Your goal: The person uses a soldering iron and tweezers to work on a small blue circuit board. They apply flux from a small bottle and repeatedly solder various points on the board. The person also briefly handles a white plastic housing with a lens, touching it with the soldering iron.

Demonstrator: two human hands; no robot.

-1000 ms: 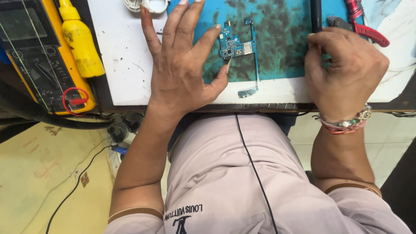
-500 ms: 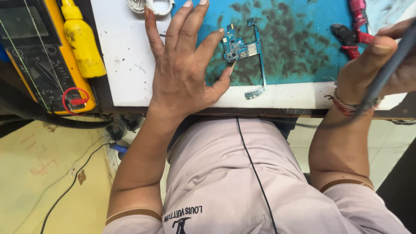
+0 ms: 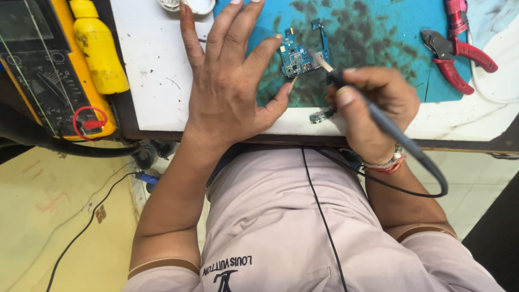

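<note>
1. Electronics repair workshop: small blue circuit board [image 3: 296, 55] on a stained blue work mat [image 3: 373, 43].
2. Soldering iron [image 3: 389, 127], red pliers [image 3: 457, 54].
3. Yellow multimeter [image 3: 48, 81] and yellow bottle [image 3: 100, 48] beside the white counter [image 3: 151, 75].

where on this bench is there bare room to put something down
Free: the white bench top between the yellow bottle and the left hand, and the blue mat between the circuit board and the red pliers. Crowded: around the board, where the right hand holds the soldering iron.
</note>
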